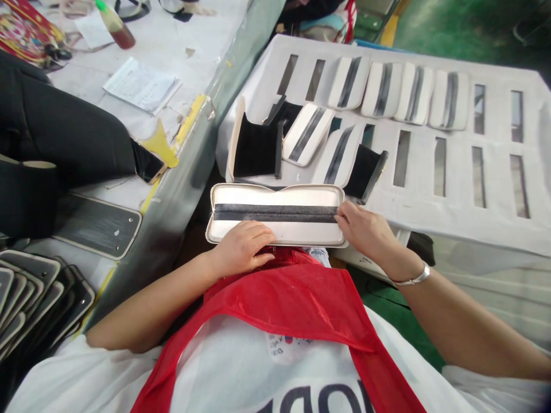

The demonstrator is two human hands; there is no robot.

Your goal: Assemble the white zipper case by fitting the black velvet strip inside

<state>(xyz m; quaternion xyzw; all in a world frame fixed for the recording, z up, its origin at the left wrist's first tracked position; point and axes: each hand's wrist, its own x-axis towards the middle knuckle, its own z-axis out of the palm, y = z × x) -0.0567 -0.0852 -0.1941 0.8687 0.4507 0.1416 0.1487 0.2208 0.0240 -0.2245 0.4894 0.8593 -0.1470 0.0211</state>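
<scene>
Red apron (297,295) nearest, head view. White case (284,198) just beyond it, dark strip (297,214) upward. Left hand (241,245) clamped over near edge; right hand (364,228) pinched on right end. Best handling, I judge: case level, strip flat. Count: one held; on slotted table (419,215), four pale pieces (382,89) behind, two strip-up in front.

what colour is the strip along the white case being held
The strip is dark grey, best seen in the head view.
</scene>
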